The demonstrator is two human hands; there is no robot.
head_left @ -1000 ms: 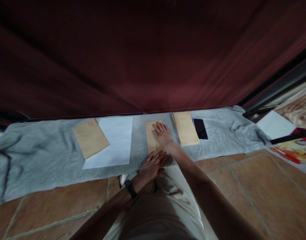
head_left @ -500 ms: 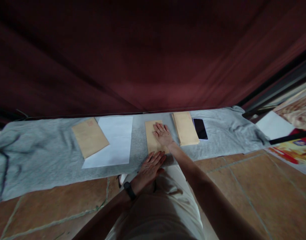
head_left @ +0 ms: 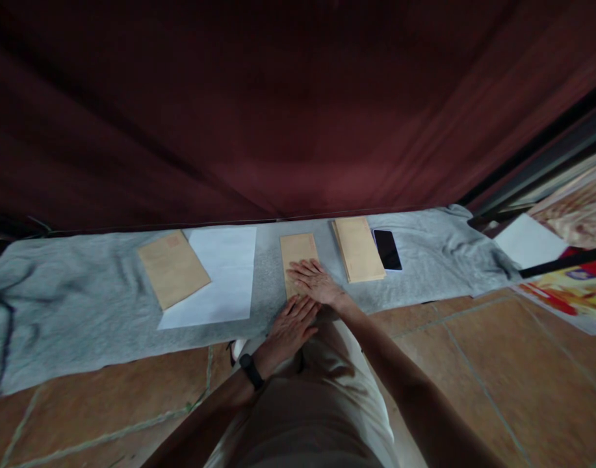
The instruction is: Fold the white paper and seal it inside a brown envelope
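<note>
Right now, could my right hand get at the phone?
Probably yes: the phone lies mostly exposed on the grey cloth, though your right hand would likely have to cross the envelope stack between them.

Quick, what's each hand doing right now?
Left hand: open, palm down at the near end of the middle brown envelope.
Right hand: open, laid flat on that envelope, grasping nothing.

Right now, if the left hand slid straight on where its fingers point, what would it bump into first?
The left hand would most likely meet the right hand, lying flat on the brown envelope just ahead. They look so close that I can't tell whether they touch.
</note>
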